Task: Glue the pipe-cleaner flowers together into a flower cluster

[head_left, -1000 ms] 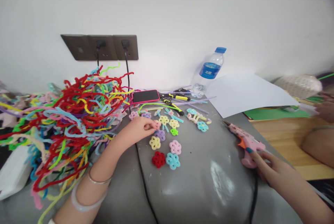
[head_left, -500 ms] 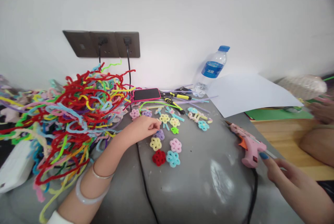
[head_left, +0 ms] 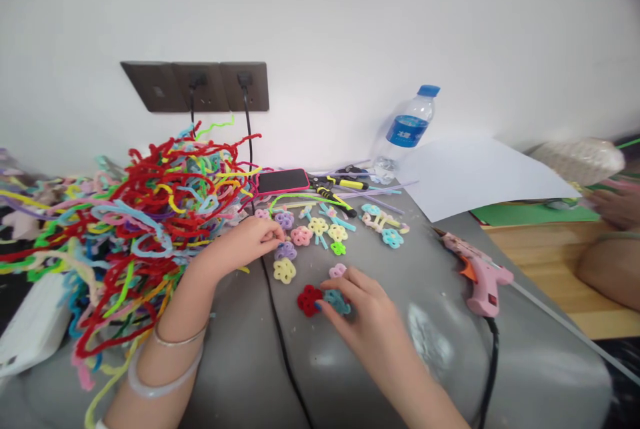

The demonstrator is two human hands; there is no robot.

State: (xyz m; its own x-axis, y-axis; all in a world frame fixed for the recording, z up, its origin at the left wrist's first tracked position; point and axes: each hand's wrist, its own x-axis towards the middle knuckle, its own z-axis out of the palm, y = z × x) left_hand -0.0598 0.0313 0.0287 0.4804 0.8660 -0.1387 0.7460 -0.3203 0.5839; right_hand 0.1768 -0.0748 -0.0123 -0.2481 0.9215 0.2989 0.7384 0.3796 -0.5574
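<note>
My left hand (head_left: 253,242) has its fingers pinched together at the edge of a purple pipe-cleaner flower (head_left: 287,251). Just below lies a yellow flower (head_left: 285,271). My right hand (head_left: 370,312) reaches over a light blue pipe-cleaner flower (head_left: 338,302), thumb and index finger apart around it; the hand partly covers this flower. A red flower (head_left: 309,300) lies by the thumb tip. Above the knuckles a pink flower (head_left: 338,271) is partly hidden. More flowers, including a coral pink one (head_left: 301,236) and a small green one (head_left: 339,248), lie farther back.
A tangled heap of pipe cleaners (head_left: 170,215) fills the left. Phone (head_left: 283,181), pliers (head_left: 335,199) and bottle (head_left: 407,132) stand along the wall. At right are a pink glue gun (head_left: 483,279) with its cord, a white sheet (head_left: 485,179) and another person's hand (head_left: 615,205).
My right hand has moved left from beside the glue gun to the light blue flower. My left hand has shifted left, and the purple and yellow flowers have shifted left too. The coral flower now shows.
</note>
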